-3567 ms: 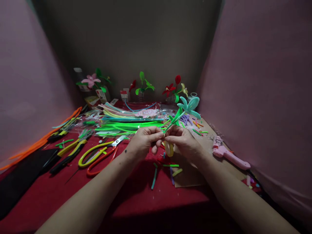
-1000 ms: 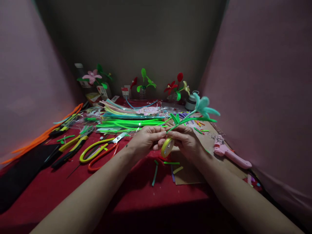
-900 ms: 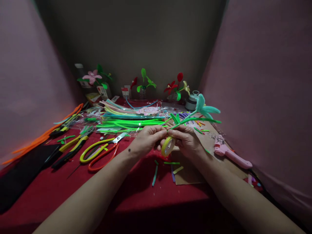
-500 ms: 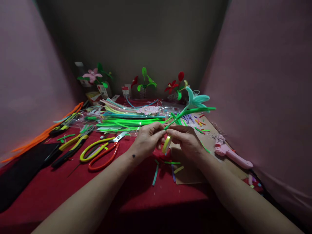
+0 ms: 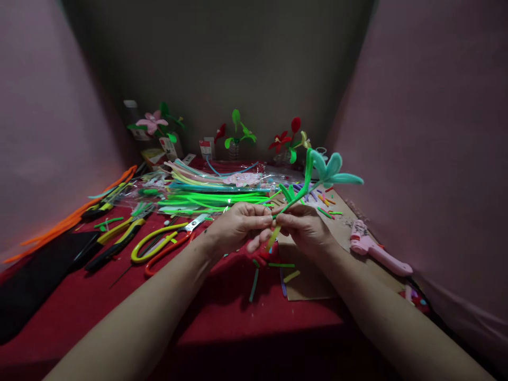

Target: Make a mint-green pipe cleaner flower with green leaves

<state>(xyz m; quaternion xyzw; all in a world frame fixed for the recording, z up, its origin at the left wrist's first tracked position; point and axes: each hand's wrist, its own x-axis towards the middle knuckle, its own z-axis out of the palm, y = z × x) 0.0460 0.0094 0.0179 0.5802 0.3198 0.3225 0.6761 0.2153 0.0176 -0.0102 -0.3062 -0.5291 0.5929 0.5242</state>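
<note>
A pipe-cleaner flower point(image 5: 329, 170) with turquoise petals leans up to the right, a bright green leaf point(image 5: 308, 169) standing beside it on the stem. My left hand point(image 5: 238, 227) pinches the stem's lower end between thumb and index finger, its lower fingers partly loose. Close beside it, my right hand point(image 5: 308, 228) is closed on the same green stem. Just below the fingertips hangs a yellow-green roll of tape point(image 5: 273, 239), seen nearly edge-on. Whether either hand also grips the tape strip is hidden by the fingers.
Scissors point(image 5: 159, 243) and pliers point(image 5: 123, 238) lie to the left. Behind are green pipe cleaners point(image 5: 206, 200) and finished flowers point(image 5: 152, 123). A pink glue gun point(image 5: 377, 251) rests on cardboard point(image 5: 311, 283) at right. Orange pipe cleaners point(image 5: 75, 219) lie far left; scraps are scattered around.
The flower has turned in my fingers: its leaf now points up instead of right, and the petals sit further right. The tape roll has swung to nearly edge-on.
</note>
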